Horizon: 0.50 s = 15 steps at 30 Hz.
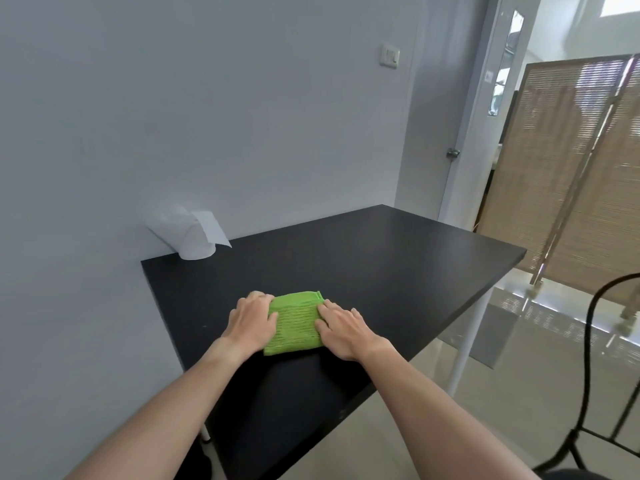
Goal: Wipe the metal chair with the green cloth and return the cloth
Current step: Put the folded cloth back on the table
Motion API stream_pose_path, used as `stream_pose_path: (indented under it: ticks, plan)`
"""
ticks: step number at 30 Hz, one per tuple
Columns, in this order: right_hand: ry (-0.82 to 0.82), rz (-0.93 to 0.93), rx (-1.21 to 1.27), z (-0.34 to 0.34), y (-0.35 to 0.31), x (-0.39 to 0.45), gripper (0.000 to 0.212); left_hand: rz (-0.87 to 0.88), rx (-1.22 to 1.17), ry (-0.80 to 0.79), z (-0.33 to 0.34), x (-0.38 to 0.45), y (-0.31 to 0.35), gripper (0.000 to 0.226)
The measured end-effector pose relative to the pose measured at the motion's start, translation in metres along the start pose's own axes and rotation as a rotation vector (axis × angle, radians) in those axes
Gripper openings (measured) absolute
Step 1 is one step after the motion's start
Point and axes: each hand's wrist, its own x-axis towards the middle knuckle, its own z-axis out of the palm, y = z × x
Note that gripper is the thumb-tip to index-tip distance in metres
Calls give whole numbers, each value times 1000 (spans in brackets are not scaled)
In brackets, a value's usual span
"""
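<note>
Plain grey-white room, black table (381,271) pushed against the wall, filling the middle of the frame. The folded green cloth (294,322) lies flat on it near the front edge, right between both hands. Left hand (251,323) presses its left edge, right hand (343,329) its right edge, fingers flat and loose, not gripping. The metal chair (595,375) sits lower right, well apart. White paper roll (194,233) at the table's back corner

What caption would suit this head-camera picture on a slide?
Both hands, left hand and right hand, rest on a folded green cloth on a black table, metal chair nearby.
</note>
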Motion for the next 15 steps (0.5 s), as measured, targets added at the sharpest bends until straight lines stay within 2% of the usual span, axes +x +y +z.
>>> stream_pose_path:
  ticks: [3, 7, 10, 13, 15]
  plan:
    - [-8, -41, -33, -2, 0, 11, 44, -4, -79, 35, 3, 14, -5, 25]
    - [4, -59, -40, 0, -4, 25, 44, -14, -140, 174, 6, 27, -10, 24]
    - [2, -72, -100, 6, -6, 30, 55, -22, 13, 211, 17, 28, -13, 29]
    - [5, -54, -94, 7, -7, 26, 63, 25, 162, 148, 21, 24, -13, 38]
    - [41, -33, -52, 6, -4, 18, 65, 34, 178, -31, 16, 25, -11, 46]
